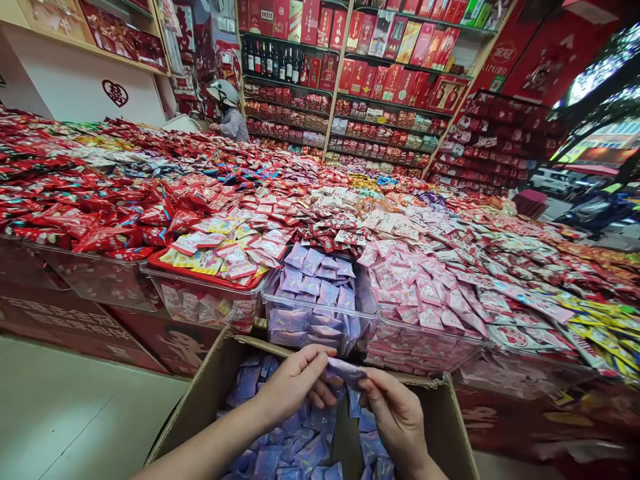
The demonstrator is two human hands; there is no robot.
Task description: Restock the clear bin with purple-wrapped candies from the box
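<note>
Between my two hands is a small purple candy packet [346,371], held by its ends above an open cardboard box [200,400]. My left hand [305,377] pinches its left end between thumb and fingers. At the right end, the thumb and forefinger of my right hand [395,410] close on it. Many more purple packets [295,447] lie loose inside the box, with a strip of bare bottom showing among them. Just beyond the box, a clear plastic bin [320,307] holds purple packets of the same look, stacked in rows.
Bins of pink packets [425,287] and of yellow and white packets [215,250] flank the purple one. Red packets [100,220] spread at left. Shelves [345,87] with red boxes and bottles stand behind. A person in a helmet [230,110] is at the back left.
</note>
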